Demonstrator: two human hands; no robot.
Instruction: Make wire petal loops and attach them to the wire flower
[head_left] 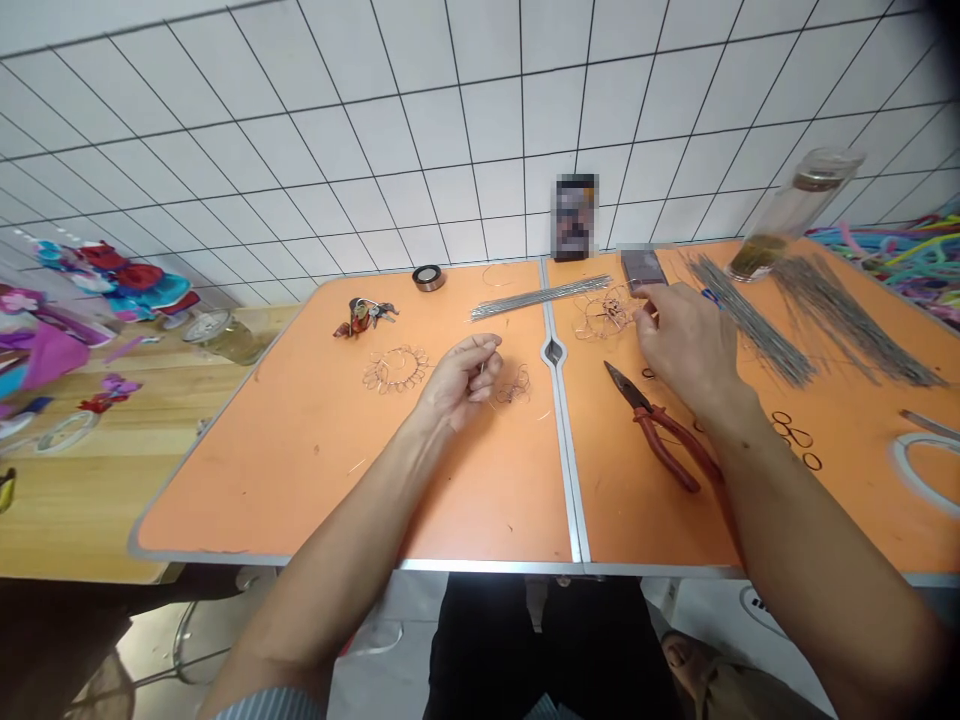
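Left hand (461, 380) curls nearly closed; right hand (682, 335) bends beside looped wire (614, 312) (neither grip clear).

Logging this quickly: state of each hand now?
Left hand: fingers curled; any hold cannot be told.
Right hand: fingers bent beside looped wire; hold unclear.

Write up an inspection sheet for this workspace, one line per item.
Surface: orange table with a metal-edged seam; stray thin bits on it.
Job's things: red-handled pliers right of the seam; straight wire bundle lying across it; looped wire piece left of it.
Clutter: keys, tape roll, glass bottle.
Hands: left hand curled, contents too small to tell; right hand beside tangled wire, grip unclear.
Cables: nothing seen.
Surroundings: white tiled wall behind; wooden surface at left, colourful items above it.
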